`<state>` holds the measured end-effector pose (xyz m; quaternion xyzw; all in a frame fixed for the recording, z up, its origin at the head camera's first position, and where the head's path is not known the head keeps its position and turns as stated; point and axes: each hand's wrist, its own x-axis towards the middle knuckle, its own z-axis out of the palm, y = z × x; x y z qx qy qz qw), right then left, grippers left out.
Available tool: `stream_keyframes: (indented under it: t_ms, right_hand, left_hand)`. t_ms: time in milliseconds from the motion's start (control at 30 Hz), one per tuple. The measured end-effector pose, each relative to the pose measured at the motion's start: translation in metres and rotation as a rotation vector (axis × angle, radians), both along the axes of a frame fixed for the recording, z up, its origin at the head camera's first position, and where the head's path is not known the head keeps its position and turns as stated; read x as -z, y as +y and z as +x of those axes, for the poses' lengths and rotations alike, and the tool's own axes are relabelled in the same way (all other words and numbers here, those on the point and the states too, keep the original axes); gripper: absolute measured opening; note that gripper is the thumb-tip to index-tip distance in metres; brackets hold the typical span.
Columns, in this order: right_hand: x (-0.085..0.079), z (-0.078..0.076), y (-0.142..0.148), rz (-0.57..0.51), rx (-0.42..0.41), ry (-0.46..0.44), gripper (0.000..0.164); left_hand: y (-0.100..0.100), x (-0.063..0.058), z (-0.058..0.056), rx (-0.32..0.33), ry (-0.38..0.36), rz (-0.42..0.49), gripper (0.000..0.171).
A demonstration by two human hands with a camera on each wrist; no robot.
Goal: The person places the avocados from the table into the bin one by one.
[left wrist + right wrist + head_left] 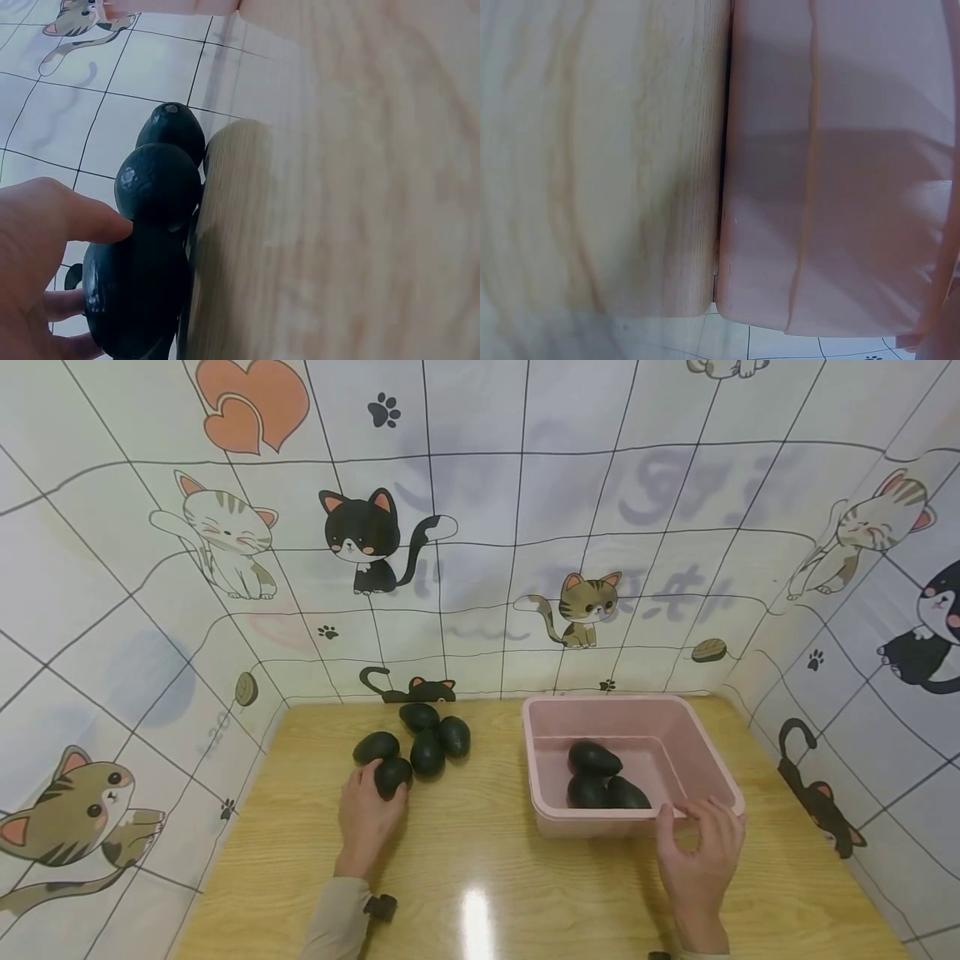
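My left hand (pixel 367 818) curls its thumb and fingers round the nearest dark avocado (pixel 393 777) of a loose group on the table. The left wrist view shows the thumb on top of this avocado (pixel 136 292) and fingertips at its side. Several other dark avocados (pixel 454 737) lie close behind it. Over on the right, my right hand (pixel 701 860) pinches the front rim of a pink plastic bin (pixel 712 760) near its right corner. Three avocados (pixel 595 759) rest inside the bin, toward its left side. The right wrist view shows mostly the bin's outer wall (pixel 772 195).
The wooden table (pixel 480 852) ends at a wall cover (pixel 480 568) printed with cats and grid lines. This cover also rises on the left and right sides. Between the avocado group and the bin runs a stretch of bare tabletop.
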<state>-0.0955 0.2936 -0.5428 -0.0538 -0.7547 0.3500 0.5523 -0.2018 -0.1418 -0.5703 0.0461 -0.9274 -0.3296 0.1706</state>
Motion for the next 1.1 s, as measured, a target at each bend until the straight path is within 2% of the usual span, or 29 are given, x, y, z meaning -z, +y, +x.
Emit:
stream_keyframes:
  t_ms: [367,667,1100]
  right_hand:
    - [-0.0006,-0.0006,-0.0004,0.005,0.001,0.005,0.020]
    - [0.0024,0.0004,0.0002,-0.005,0.002,-0.012,0.020]
    - [-0.0022,0.0017,-0.0031,-0.024,-0.003,-0.005,0.018]
  left_hand:
    - [-0.0068,0.0058,-0.0061,0.037,-0.157,0.061,0.070]
    - [-0.0087,0.0058,-0.0055,0.065,-0.150,0.087,0.072]
    - [-0.0079,0.0004,-0.0034,0.055,-0.160,0.115,0.071]
